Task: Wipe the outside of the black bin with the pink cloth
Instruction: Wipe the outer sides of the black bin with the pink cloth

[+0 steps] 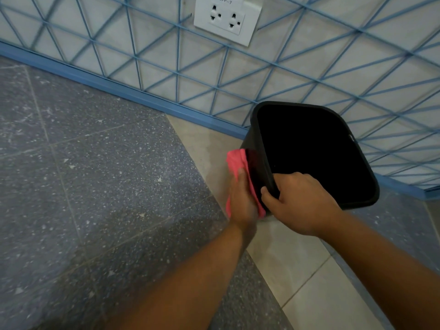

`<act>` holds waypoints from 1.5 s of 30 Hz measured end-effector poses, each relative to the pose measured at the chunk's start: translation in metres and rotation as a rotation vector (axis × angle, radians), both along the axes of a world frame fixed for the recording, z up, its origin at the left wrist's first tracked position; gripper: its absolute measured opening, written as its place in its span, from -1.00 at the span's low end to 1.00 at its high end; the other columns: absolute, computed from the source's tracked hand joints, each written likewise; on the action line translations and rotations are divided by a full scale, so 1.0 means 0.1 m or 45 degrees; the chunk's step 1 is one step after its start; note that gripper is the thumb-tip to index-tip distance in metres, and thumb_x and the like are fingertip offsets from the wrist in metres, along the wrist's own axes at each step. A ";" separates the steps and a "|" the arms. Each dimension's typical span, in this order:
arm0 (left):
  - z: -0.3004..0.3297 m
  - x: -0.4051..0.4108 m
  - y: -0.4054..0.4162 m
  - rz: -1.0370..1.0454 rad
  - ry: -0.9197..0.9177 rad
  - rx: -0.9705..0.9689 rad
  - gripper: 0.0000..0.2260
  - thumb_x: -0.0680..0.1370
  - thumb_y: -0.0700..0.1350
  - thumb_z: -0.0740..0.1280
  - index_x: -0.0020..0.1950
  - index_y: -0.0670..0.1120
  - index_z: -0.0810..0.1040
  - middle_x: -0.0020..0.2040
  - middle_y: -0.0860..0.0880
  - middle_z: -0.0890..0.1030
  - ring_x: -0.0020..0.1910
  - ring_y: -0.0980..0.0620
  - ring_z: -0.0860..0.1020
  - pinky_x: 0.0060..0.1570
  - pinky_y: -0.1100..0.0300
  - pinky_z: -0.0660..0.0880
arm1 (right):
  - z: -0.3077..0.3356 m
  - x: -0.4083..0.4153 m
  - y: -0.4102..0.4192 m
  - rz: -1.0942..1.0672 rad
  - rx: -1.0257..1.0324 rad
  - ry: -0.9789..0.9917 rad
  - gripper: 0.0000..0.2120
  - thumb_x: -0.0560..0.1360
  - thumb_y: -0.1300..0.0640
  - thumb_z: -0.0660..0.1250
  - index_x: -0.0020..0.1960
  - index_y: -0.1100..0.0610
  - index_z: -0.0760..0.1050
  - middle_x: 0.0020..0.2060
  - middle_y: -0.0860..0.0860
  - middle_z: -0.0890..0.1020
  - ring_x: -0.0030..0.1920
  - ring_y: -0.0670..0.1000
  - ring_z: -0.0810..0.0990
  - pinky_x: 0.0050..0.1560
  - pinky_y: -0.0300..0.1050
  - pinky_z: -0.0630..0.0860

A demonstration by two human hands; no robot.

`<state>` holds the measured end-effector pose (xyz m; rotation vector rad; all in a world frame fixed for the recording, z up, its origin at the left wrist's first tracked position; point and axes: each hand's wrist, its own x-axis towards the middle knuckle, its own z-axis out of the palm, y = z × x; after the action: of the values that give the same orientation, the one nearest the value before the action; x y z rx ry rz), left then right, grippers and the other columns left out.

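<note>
While right hand (301,206) grips black bin (257,160) rim, left hand (241,201) presses pink cloth (235,160) above speckled floor (95,186).

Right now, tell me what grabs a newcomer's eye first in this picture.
The black bin stands out right of centre, near the wall, with the right hand gripping its near rim. Beside it, the left hand presses a bright pink cloth flat against the bin's outer left side. Above, a white double socket sits on the wall with blue criss-cross lines.
</note>
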<state>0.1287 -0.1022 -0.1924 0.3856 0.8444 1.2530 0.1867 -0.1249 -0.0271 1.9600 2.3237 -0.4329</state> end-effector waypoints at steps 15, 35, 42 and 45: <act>-0.60 0.24 0.36 -0.075 -0.143 0.036 -0.22 0.61 0.44 0.26 0.69 0.00 0.31 0.68 -0.15 0.33 0.68 -0.12 0.30 0.70 -0.21 0.14 | 0.02 -0.01 0.01 -0.021 -0.006 -0.050 -0.66 0.57 -0.06 0.18 -0.35 -0.01 0.25 -0.48 -0.04 0.43 -0.46 -0.07 0.44 -0.44 -0.17 0.27; -0.01 -0.11 0.57 -0.186 -0.001 0.018 -0.35 0.65 0.31 0.26 0.59 -0.10 0.47 0.49 -0.19 0.58 0.56 -0.17 0.49 0.58 -0.05 0.40 | 0.00 0.02 0.03 0.022 -0.006 -0.034 -0.66 0.57 -0.07 0.16 -0.34 -0.02 0.25 -0.48 -0.02 0.42 -0.46 -0.04 0.44 -0.40 -0.16 0.35; -0.07 -0.16 0.62 -0.158 -0.033 0.044 -0.36 0.63 0.37 0.27 0.46 -0.12 0.53 0.43 -0.22 0.58 0.48 -0.18 0.51 0.62 -0.20 0.35 | 0.03 -0.01 0.02 0.044 -0.025 -0.027 -0.66 0.57 -0.08 0.16 -0.34 -0.02 0.24 -0.47 -0.01 0.44 -0.43 -0.04 0.47 -0.35 -0.13 0.38; -0.05 -0.13 0.57 -0.136 0.087 0.076 -0.43 0.68 0.34 0.21 0.55 0.03 0.51 0.50 -0.14 0.58 0.54 -0.11 0.51 0.57 -0.10 0.39 | 0.02 -0.01 0.02 0.043 -0.028 -0.020 -0.67 0.57 -0.08 0.16 -0.34 -0.04 0.24 -0.46 -0.02 0.44 -0.44 -0.04 0.46 -0.34 -0.13 0.41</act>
<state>0.1159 -0.0451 -0.1975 0.5176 0.8345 1.1735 0.1859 -0.1224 -0.0246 1.9042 2.3290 -0.4366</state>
